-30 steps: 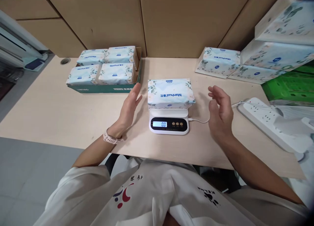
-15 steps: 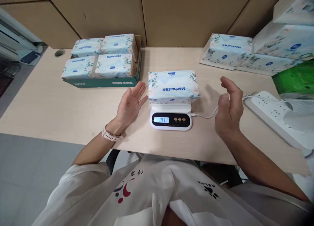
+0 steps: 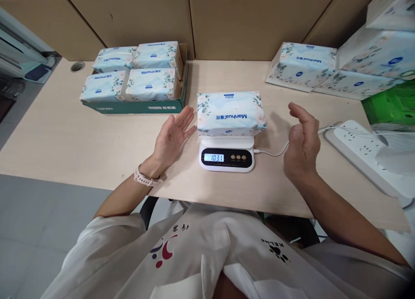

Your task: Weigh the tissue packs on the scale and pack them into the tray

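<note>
A blue-and-white tissue pack (image 3: 231, 113) lies on a small white digital scale (image 3: 226, 155) in the middle of the wooden desk (image 3: 81, 139). The scale's display reads 103.1. My left hand (image 3: 173, 136) rests on the desk just left of the pack, palm up with fingers spread, holding nothing. My right hand (image 3: 302, 139) hovers to the right of the scale, fingers loosely curved and apart, empty. Neither hand touches the pack. A pale watch sits on my left wrist.
A green tray (image 3: 136, 106) with several tissue packs stands at the back left. More tissue packs (image 3: 304, 65) are stacked at the back right beside a green crate (image 3: 391, 106). A white power strip (image 3: 366, 154) lies right, its cable running to the scale. Cardboard boxes (image 3: 227, 17) line the back.
The scale's reading went from 0.0 to 103.1. My left hand turned palm up and settled beside the pack; my right hand drew slightly right. The view shifted a little downward.
</note>
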`<state>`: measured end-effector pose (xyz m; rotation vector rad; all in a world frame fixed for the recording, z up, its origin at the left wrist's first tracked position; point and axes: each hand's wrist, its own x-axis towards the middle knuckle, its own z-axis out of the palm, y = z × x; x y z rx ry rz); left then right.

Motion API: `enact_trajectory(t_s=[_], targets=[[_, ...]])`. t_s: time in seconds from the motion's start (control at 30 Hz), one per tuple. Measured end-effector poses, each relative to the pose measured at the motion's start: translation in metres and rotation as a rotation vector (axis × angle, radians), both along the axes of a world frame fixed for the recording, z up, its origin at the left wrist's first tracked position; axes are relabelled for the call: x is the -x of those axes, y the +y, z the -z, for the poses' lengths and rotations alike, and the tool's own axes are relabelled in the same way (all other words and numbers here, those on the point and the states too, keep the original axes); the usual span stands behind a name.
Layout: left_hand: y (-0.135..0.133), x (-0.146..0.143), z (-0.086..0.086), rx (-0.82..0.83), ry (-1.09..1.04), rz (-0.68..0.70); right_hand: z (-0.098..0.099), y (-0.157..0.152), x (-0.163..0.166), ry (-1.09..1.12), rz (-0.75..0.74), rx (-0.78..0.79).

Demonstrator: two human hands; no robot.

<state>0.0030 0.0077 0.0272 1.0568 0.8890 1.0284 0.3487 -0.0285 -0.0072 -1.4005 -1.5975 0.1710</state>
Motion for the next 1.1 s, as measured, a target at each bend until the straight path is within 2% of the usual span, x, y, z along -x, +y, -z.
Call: enact_trajectory(t_s=[1.1], targets=[[-0.0026,-0.0024,-0.0037,0.036,-0.019,-0.004,-0.0045,-0.0026,0.0046,0.017,0.020,0.050]])
